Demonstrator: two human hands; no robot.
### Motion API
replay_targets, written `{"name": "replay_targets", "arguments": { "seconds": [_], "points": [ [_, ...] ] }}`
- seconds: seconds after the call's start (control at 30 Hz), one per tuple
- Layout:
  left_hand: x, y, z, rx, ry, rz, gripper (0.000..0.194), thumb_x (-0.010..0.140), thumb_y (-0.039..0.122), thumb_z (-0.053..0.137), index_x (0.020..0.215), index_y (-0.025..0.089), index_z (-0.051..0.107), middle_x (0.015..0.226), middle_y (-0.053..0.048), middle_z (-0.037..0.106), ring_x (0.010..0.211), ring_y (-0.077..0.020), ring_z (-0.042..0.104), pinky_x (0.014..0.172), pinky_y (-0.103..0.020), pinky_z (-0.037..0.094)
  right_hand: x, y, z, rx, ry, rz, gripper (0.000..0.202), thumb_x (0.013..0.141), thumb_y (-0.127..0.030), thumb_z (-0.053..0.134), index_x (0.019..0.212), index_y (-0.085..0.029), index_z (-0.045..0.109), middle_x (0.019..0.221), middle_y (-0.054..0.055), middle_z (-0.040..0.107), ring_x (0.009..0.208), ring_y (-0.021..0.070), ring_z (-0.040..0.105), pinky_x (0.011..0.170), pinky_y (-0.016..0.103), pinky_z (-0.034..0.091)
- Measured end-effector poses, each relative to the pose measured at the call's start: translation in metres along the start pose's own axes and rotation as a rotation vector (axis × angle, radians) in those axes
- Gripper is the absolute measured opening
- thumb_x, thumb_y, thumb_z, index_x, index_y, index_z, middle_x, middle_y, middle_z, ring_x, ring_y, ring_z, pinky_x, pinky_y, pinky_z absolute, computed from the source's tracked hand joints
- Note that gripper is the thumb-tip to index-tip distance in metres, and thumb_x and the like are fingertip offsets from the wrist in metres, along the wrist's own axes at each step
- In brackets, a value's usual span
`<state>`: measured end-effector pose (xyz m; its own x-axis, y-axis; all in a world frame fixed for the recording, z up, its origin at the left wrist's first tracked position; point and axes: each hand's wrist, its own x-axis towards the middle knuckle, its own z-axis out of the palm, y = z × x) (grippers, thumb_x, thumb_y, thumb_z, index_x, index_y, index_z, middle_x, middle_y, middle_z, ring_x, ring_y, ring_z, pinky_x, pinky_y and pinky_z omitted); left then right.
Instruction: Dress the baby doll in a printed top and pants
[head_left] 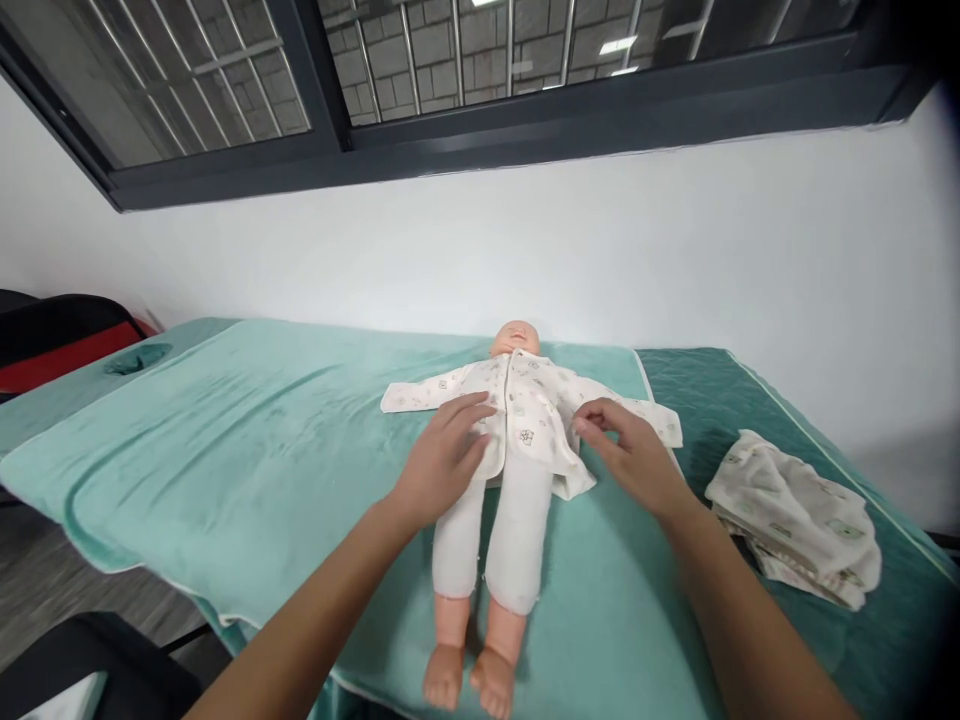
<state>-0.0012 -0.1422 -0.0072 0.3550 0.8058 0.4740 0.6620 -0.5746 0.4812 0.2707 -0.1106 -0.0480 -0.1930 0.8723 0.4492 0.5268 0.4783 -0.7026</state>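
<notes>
A baby doll [517, 338] lies on its back with its feet toward me. It wears a white patterned jacket [529, 405] with long sleeves spread out to both sides, and white trousers [519, 530]. My left hand [444, 455] is over the jacket's lower left edge, fingers apart and stretched toward the front seam. Beside the lower right edge is my right hand [622, 445], its thumb and fingertips drawn together at the cloth. Whether a bit of the jacket is pinched there is hard to see.
A green sheet [247, 440] covers the table under the doll. Folded patterned cloths [799, 520] lie at the right on a darker green cover [690, 380]. A black chair [97, 665] stands at the lower left. Behind the table rises a white wall [675, 240] with a barred window.
</notes>
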Motion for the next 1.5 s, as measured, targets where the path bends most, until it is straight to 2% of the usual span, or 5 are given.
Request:
{"name": "replay_targets", "arguments": {
  "seconds": [0.1, 0.27, 0.57, 1.07, 1.5],
  "points": [
    [-0.044, -0.031, 0.007, -0.109, 0.142, -0.133, 0.038, 0.092, 0.012, 0.042, 0.123, 0.027, 0.056, 0.138, -0.004, 0.055, 0.131, -0.0189, 0.049, 0.114, -0.042, 0.039, -0.011, -0.024, 0.016, 0.03, -0.112, -0.055, 0.018, 0.093, -0.042, 0.057, 0.095, -0.024, 0.057, 0.09, 0.001, 0.059, 0.083, 0.0178, 0.056, 0.076, 0.032, 0.046],
    [-0.078, -0.054, 0.022, -0.167, 0.087, -0.284, 0.052, 0.086, 0.008, 0.046, 0.134, 0.028, 0.047, 0.139, -0.006, 0.051, 0.132, -0.0196, 0.047, 0.112, -0.042, 0.04, -0.032, -0.024, 0.035, 0.076, -0.055, -0.082, 0.025, 0.088, -0.037, 0.067, 0.108, -0.026, 0.056, 0.099, 0.003, 0.056, 0.087, 0.0181, 0.055, 0.079, 0.033, 0.048],
    [-0.078, -0.058, 0.028, 0.066, 0.023, -0.282, 0.008, 0.087, 0.023, 0.057, 0.094, 0.021, 0.057, 0.13, -0.009, 0.057, 0.121, -0.0278, 0.052, 0.1, -0.047, 0.045, -0.076, -0.012, 0.045, -0.166, 0.233, 0.037, 0.03, 0.093, -0.027, 0.057, 0.123, -0.025, 0.054, 0.12, 0.008, 0.058, 0.111, 0.024, 0.056, 0.096, 0.043, 0.047],
    [-0.079, -0.057, 0.027, 0.138, 0.06, -0.203, 0.015, 0.089, 0.021, 0.049, 0.088, 0.02, 0.064, 0.117, -0.009, 0.065, 0.109, -0.0279, 0.057, 0.096, -0.046, 0.047, -0.066, -0.059, 0.061, -0.259, 0.283, -0.082, 0.021, 0.094, -0.021, 0.046, 0.108, -0.024, 0.062, 0.102, 0.007, 0.062, 0.097, 0.023, 0.06, 0.086, 0.039, 0.049],
    [-0.081, -0.052, 0.026, 0.082, 0.176, -0.275, 0.011, 0.085, 0.019, 0.048, 0.08, 0.021, 0.057, 0.1, -0.006, 0.067, 0.099, -0.0236, 0.058, 0.089, -0.038, 0.046, -0.081, -0.027, 0.066, -0.206, 0.295, 0.343, 0.03, 0.085, -0.033, 0.05, 0.111, -0.021, 0.059, 0.066, -0.004, 0.057, 0.059, 0.0181, 0.056, 0.059, 0.03, 0.042]
  ]
}}
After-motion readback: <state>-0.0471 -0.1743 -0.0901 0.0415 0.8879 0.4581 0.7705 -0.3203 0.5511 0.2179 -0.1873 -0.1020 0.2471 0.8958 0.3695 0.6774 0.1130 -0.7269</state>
